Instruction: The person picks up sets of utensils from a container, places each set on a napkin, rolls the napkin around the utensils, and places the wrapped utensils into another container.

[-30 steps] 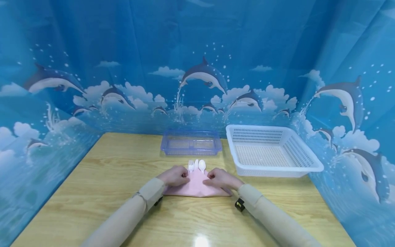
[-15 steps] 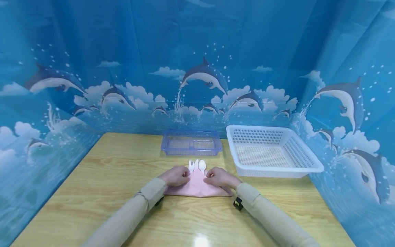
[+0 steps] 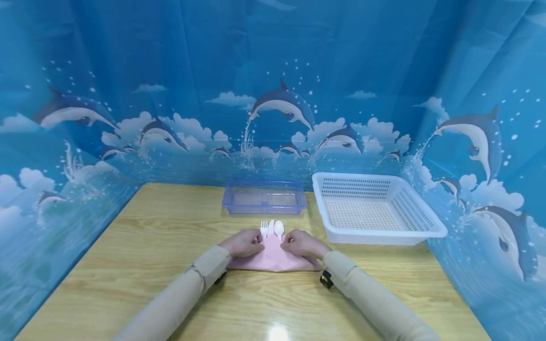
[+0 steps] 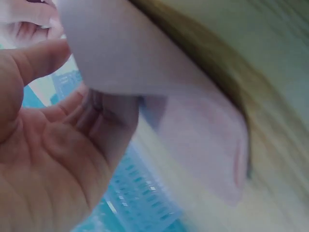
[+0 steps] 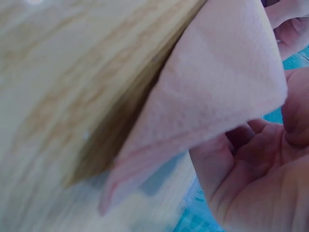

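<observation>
A folded pink napkin [image 3: 273,258] lies on the table around the lower ends of a white fork [image 3: 264,228], knife [image 3: 271,226] and spoon [image 3: 279,228], whose heads stick out at the top. My left hand [image 3: 243,243] pinches the napkin's left side, and my right hand [image 3: 304,245] pinches its right side. In the left wrist view the left hand [image 4: 58,145] has curled fingers behind the napkin [image 4: 145,58]. Fingers of the right hand [image 5: 260,169] curl behind the napkin's edge [image 5: 217,72] in the right wrist view.
A see-through purple basket [image 3: 264,209] stands at the back middle, beyond the cutlery. To its right is a larger white basket [image 3: 384,233]. A dolphin-print curtain [image 3: 273,57] surrounds the wooden table [image 3: 170,213] at the back and sides.
My right hand has shifted slightly left, towards the cutlery, with its wrist also further left. The left hand has barely moved, and both keep hold of the napkin.
</observation>
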`<state>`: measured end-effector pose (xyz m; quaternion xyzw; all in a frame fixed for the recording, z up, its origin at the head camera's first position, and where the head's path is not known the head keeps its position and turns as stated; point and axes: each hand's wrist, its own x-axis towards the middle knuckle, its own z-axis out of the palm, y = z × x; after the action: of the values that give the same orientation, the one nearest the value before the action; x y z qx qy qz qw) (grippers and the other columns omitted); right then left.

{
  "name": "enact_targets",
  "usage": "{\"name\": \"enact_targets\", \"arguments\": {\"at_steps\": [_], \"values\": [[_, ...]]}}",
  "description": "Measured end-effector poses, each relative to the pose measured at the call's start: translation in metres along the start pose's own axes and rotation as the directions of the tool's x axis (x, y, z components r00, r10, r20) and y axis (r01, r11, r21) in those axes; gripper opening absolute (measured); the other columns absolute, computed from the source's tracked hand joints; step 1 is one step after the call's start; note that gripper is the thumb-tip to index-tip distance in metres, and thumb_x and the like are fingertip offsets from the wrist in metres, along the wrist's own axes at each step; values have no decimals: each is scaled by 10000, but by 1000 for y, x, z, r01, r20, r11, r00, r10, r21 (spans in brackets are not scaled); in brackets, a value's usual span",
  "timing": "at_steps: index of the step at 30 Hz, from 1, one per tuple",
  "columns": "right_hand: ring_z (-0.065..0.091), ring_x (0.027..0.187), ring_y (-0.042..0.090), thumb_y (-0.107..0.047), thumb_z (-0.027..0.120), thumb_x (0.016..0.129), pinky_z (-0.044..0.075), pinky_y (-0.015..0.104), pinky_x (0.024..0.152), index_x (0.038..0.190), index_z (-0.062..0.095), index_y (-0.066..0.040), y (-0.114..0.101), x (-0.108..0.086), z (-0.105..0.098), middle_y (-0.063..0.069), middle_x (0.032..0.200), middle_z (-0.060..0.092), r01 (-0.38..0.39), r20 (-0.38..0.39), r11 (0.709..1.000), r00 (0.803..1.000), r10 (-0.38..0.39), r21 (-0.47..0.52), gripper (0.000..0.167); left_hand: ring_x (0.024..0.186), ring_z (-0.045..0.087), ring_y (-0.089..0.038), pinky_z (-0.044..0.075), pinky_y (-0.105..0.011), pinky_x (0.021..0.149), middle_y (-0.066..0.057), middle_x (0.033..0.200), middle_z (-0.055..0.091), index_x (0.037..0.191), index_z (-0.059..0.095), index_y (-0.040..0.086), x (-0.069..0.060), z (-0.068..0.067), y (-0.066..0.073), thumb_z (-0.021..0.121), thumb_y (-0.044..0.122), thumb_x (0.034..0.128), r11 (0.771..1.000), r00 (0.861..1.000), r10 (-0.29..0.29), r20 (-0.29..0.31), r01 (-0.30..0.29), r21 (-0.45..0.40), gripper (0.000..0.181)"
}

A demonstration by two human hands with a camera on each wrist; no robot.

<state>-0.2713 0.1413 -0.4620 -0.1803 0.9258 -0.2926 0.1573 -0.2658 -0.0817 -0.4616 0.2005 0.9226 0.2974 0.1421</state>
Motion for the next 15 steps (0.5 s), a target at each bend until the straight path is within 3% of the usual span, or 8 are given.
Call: {"name": "enact_targets", "arguments": {"at_steps": [3,5,8,10,12,15], "values": [[545,698,123,-222,630,922,450,258,663,800,661,-115,0,1,0,-27,744,621,8,-4,1000,1000,-8,-5,166,710,583,-186,509,-324,620,-71,824,637,1050,599,66,-3,1,3,663,208,916,994,996,66,-66,-60,88,205],[545,694,125,-224,631,922,449,259,658,798,660,-117,0,1,0,-28,740,619,6,-4,1000,1000,-6,-4,166,763,612,-202,540,-347,671,-94,897,661,1102,622,48,-6,3,5,672,218,913,972,979,160,-123,-134,195,259],[554,703,132,-229,635,920,452,266,657,810,662,-121,0,1,1,-25,754,626,-10,1,1000,1000,10,-7,157,912,625,-229,556,-375,797,-114,1043,666,1163,653,44,-11,6,10,686,235,907,898,930,328,-164,-254,359,321],[562,715,139,-234,639,917,456,272,661,818,665,-124,-1,2,1,-17,770,636,-26,4,1000,1000,26,-13,150,1019,616,-281,543,-421,888,-149,1133,650,1216,640,44,-14,8,13,675,249,917,849,906,404,-122,-322,418,365],[573,736,143,-236,642,916,464,278,676,823,668,-126,-2,2,1,-11,794,648,-46,2,999,999,46,-20,146,1197,559,-345,488,-480,1009,-186,1294,598,1320,580,40,-18,10,15,625,279,952,819,908,417,-41,-355,451,441],[585,765,149,-234,643,916,480,296,713,828,671,-129,-4,2,1,0,824,662,-71,-3,997,997,71,-31,140,1397,383,-390,367,-548,1122,-194,1502,430,1448,446,41,-24,14,16,506,331,1012,805,931,359,74,-348,480,528]]}}
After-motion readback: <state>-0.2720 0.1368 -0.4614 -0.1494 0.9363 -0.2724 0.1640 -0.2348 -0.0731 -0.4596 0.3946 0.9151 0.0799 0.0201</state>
